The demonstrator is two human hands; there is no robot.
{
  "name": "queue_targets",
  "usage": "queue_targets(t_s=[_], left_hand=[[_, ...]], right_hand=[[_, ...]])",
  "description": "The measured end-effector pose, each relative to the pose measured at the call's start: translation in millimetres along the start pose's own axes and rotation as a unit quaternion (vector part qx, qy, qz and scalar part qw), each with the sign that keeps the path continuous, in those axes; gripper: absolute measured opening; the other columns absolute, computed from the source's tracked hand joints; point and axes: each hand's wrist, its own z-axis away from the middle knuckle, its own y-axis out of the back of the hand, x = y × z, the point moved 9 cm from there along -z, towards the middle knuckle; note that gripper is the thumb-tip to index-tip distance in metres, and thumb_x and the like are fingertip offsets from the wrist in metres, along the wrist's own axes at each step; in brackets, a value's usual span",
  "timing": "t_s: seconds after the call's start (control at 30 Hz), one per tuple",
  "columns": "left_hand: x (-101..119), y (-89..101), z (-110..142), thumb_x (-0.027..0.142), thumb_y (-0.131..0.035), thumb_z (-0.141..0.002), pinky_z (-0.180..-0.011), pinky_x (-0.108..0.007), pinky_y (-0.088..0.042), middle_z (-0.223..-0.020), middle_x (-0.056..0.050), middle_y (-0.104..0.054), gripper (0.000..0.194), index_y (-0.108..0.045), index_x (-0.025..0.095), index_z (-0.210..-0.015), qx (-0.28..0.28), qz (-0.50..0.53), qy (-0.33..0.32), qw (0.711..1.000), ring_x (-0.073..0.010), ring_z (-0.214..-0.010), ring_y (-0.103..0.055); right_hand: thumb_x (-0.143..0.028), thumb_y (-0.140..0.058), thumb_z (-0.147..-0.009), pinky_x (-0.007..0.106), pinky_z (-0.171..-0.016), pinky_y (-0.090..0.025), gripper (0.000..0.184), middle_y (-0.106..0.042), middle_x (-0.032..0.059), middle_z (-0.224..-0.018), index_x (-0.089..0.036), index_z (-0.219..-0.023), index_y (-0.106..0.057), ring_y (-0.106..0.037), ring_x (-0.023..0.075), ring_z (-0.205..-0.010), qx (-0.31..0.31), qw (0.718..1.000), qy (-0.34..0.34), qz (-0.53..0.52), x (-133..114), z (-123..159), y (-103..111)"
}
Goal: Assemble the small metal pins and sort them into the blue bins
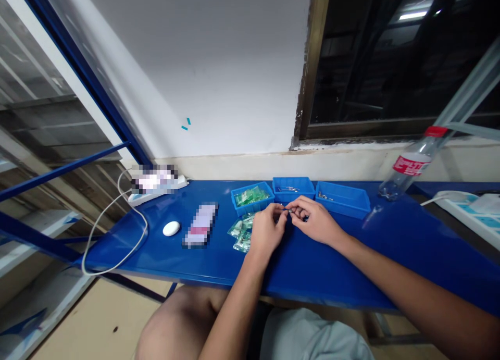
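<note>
One small dark part (287,211) pinched between left hand (267,230) and right hand (315,222).

Fingertips (279,210) of both closed on it, its form hidden; rectangular blue plastic trays (292,197) beyond hold green packets (250,196), thin metal pins (289,189) and small metal pieces (325,196); loose green packets (241,234) lie on the glossy blue bench (351,261).

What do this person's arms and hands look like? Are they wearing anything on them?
Both forearms are bare, with no sleeves in view. The left hand and right hand wear no gloves, and the fingers show no visible rings. Pale grey shorts appear below.
</note>
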Motion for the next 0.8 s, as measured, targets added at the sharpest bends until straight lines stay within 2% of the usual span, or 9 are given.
queue_targets(t_s=[0.1, 0.2, 0.33, 0.43, 0.57, 0.67, 0.8], left_hand=[[5.5, 0.8, 2.1, 0.033, -0.062, -0.102, -0.083, -0.03, -0.06, -0.102, -0.005, -0.083, 0.02, -0.078, 0.021, -0.105, -0.008, -0.029, 0.0, 1.0, -0.0225, -0.09, -0.079], [8.5, -1.5, 3.0, 0.039, -0.059, -0.104, -0.08, -0.03, -0.06, -0.101, -0.004, -0.084, 0.027, -0.081, 0.023, -0.106, -0.031, -0.035, -0.005, 0.999, -0.0236, -0.088, -0.079], [3.2, -0.1, 1.3, 0.028, -0.064, -0.101, -0.087, -0.03, -0.061, -0.108, -0.005, -0.083, 0.019, -0.081, 0.022, -0.108, -0.019, -0.024, 0.001, 1.0, -0.0237, -0.096, -0.08], [-2.3, -0.2, 0.3, 0.018, -0.068, -0.097, -0.089, -0.031, -0.061, -0.108, -0.005, -0.083, 0.016, -0.08, 0.021, -0.107, -0.007, -0.022, 0.003, 1.0, -0.0228, -0.098, -0.08], [-4.4, -1.6, 0.6, 0.015, -0.072, -0.093, -0.085, -0.031, -0.063, -0.102, -0.004, -0.084, 0.014, -0.079, 0.022, -0.104, -0.005, -0.024, -0.007, 1.0, -0.0219, -0.094, -0.081], [-3.2, 0.0, 0.7, 0.008, -0.07, -0.092, -0.089, -0.031, -0.063, -0.105, -0.003, -0.083, 0.021, -0.077, 0.022, -0.106, 0.001, -0.013, -0.012, 1.0, -0.0207, -0.098, -0.08], [1.0, -0.4, 0.9, 0.006, -0.065, -0.094, -0.093, -0.031, -0.062, -0.109, -0.002, -0.083, 0.031, -0.071, 0.024, -0.119, -0.005, -0.006, -0.026, 1.0, -0.02, -0.102, -0.079]], right_hand=[[-0.022, -0.062, -0.09, 0.03, -0.061, -0.056, 0.015, -0.067, 0.0045, -0.091, -0.022, -0.1, -0.074, -0.063, 0.0159, -0.069, 0.015, 1.0, -0.001, 0.004, -0.5, 0.3, 3.7], [-0.022, -0.063, -0.09, 0.031, -0.069, -0.06, 0.015, -0.07, 0.0048, -0.095, -0.023, -0.101, -0.074, -0.068, 0.0183, -0.079, 0.009, 1.0, 0.0, -0.02, -0.2, -0.3, 3.4], [-0.023, -0.062, -0.093, 0.035, -0.08, -0.063, 0.015, -0.075, 0.0053, -0.104, -0.024, -0.101, -0.074, -0.072, 0.021, -0.089, -0.009, 1.0, 0.008, -0.022, -2.4, -1.1, 1.4], [-0.028, -0.063, -0.095, 0.036, -0.079, -0.063, 0.013, -0.077, 0.0056, -0.102, -0.024, -0.102, -0.073, -0.075, 0.0218, -0.087, -0.004, 0.999, -0.027, -0.035, 2.6, -0.4, 1.9], [-0.033, -0.069, -0.093, 0.035, -0.078, -0.064, 0.015, -0.078, 0.0056, -0.096, -0.022, -0.103, -0.072, -0.077, 0.022, -0.086, -0.003, 0.996, -0.064, -0.068, 10.5, 1.1, -0.6], [-0.032, -0.069, -0.092, 0.034, -0.077, -0.063, 0.016, -0.077, 0.006, -0.097, -0.022, -0.103, -0.071, -0.075, 0.0216, -0.087, -0.006, 0.995, -0.067, -0.071, 13.4, 1.1, -3.0], [-0.026, -0.065, -0.092, 0.032, -0.071, -0.061, 0.02, -0.075, 0.0057, -0.097, -0.023, -0.11, -0.071, -0.072, 0.0207, -0.085, -0.015, 0.998, -0.032, -0.043, 7.2, 0.3, -3.4]])
